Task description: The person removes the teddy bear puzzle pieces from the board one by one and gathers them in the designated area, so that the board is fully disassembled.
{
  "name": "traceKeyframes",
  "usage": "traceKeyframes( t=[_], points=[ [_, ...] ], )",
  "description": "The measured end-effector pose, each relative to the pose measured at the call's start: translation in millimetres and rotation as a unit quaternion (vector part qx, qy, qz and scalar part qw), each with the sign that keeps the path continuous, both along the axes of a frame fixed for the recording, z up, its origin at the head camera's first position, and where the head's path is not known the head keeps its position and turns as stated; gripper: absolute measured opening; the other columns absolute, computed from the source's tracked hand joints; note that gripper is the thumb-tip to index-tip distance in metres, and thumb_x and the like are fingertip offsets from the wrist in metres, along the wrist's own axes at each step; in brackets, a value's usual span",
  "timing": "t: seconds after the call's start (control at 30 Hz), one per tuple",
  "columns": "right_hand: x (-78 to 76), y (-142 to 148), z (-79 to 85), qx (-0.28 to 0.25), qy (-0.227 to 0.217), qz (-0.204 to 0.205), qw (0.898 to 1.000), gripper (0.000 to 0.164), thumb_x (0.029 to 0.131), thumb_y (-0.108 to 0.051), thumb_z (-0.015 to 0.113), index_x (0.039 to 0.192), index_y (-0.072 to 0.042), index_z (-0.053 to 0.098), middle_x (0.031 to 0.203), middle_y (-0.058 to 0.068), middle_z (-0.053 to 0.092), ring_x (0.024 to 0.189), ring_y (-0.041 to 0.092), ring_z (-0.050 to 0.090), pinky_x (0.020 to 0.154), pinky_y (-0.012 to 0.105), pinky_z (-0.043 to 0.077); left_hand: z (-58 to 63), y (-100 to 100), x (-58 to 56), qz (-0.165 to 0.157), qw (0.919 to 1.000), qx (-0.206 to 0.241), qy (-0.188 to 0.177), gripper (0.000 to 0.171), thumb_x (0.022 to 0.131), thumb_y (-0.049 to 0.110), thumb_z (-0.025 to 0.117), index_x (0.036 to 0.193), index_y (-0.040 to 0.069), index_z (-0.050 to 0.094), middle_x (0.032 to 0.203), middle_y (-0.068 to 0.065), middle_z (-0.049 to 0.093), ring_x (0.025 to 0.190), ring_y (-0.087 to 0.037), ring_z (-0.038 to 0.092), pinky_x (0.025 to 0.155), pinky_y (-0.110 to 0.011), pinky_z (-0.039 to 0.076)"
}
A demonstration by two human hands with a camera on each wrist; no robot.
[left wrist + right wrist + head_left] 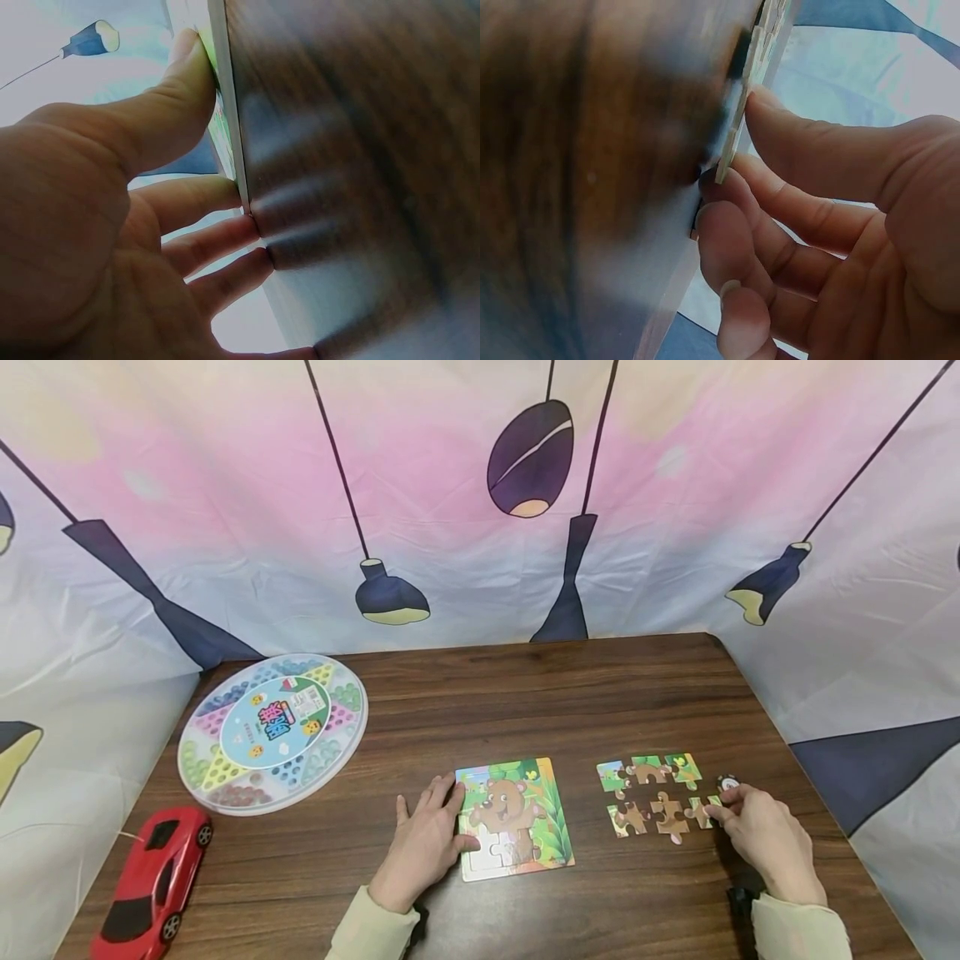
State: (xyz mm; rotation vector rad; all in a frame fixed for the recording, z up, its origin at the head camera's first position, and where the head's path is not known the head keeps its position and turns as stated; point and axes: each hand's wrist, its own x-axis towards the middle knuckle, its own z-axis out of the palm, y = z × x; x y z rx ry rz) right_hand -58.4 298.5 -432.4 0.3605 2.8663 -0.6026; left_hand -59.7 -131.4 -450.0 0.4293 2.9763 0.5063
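My left hand (pixel 425 843) rests beside a square bear jigsaw board (pixel 555 860). Its thumb lies on the board's face, while the other fingers reach along the left edge and the tabletop. A pale unfilled area (pixel 486 853) shows at the board's lower left. Over on the right, my right hand (pixel 772 839) pinches a small jigsaw piece (pixel 699 813) by its right side; the right wrist view shows the piece's thin edge (pixel 735 133) between thumb and fingers. A round black-and-white disc (pixel 726 782) lies by the index finger, partly covered.
Several loose jigsaw pieces (pixel 647 770) lie in two rows left of my right hand. A round Chinese checkers set (pixel 352 739) with colored marbles sits at the back left of the wooden table (pixel 480 693). A red toy car (pixel 168 868) stands at the front left.
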Motion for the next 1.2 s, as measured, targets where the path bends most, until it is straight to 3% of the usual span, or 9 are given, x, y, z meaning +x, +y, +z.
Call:
traceKeyframes(
  t=[0.17, 0.47, 0.77, 1.0, 1.2],
  points=[
    [1.4, 0, -1.0, -0.001, 0.01, -0.004, 1.0, 0.046, 0.091, -0.042, 0.066, 0.11, -0.001, 0.063, 0.08, 0.009, 0.067, 0.062, 0.021, 0.059, 0.052, 0.041, 0.044, -0.8, 0, 0.5, -0.002, 1.0, 0.001, 0.001, 0.078, 0.076, 0.041, 0.077, 0.138, 0.0, 0.053, 0.148, -0.018, 0.04, 0.136, -0.037, 0.038, 0.095, -0.078, 0.025],
    [1.4, -1, -0.8, -0.006, 0.004, -0.007, 1.0, 0.05, 0.092, -0.043, 0.064, 0.116, 0.001, 0.059, 0.085, 0.012, 0.068, 0.061, 0.019, 0.058, 0.051, 0.039, 0.043, -0.8, 0, 0.9, -0.001, 1.0, 0.004, -0.006, 0.078, 0.076, 0.041, 0.076, 0.139, 0.0, 0.052, 0.149, -0.019, 0.039, 0.137, -0.038, 0.037, 0.095, -0.078, 0.023],
    [1.7, -7, 0.7, -0.013, -0.002, -0.008, 1.0, 0.062, 0.095, -0.052, 0.054, 0.125, 0.003, 0.053, 0.084, 0.01, 0.067, 0.06, 0.02, 0.056, 0.049, 0.038, 0.041, -1.1, 0, 0.7, -0.002, 1.0, 0.005, 0.001, 0.079, 0.075, 0.041, 0.077, 0.138, 0.0, 0.052, 0.149, -0.019, 0.04, 0.136, -0.038, 0.037, 0.095, -0.078, 0.023],
    [3.0, -23, 1.0, -0.017, 0.037, 0.006, 0.999, 0.055, 0.097, -0.046, 0.054, 0.123, 0.002, 0.055, 0.09, 0.006, 0.066, 0.059, 0.015, 0.057, 0.049, 0.034, 0.041, -1.9, 0, -0.3, 0.0, 1.0, 0.009, 0.003, 0.079, 0.075, 0.041, 0.077, 0.138, 0.0, 0.053, 0.149, -0.018, 0.04, 0.136, -0.039, 0.037, 0.095, -0.078, 0.023],
    [-0.4, -47, 3.5, -0.007, 0.068, 0.031, 0.997, 0.051, 0.097, -0.043, 0.056, 0.122, 0.002, 0.056, 0.083, 0.005, 0.066, 0.057, 0.015, 0.056, 0.047, 0.035, 0.041, -1.4, -1, 0.0, -0.002, 1.0, 0.007, 0.002, 0.079, 0.075, 0.04, 0.077, 0.138, 0.0, 0.053, 0.149, -0.019, 0.04, 0.136, -0.039, 0.037, 0.095, -0.078, 0.024]
  ],
)
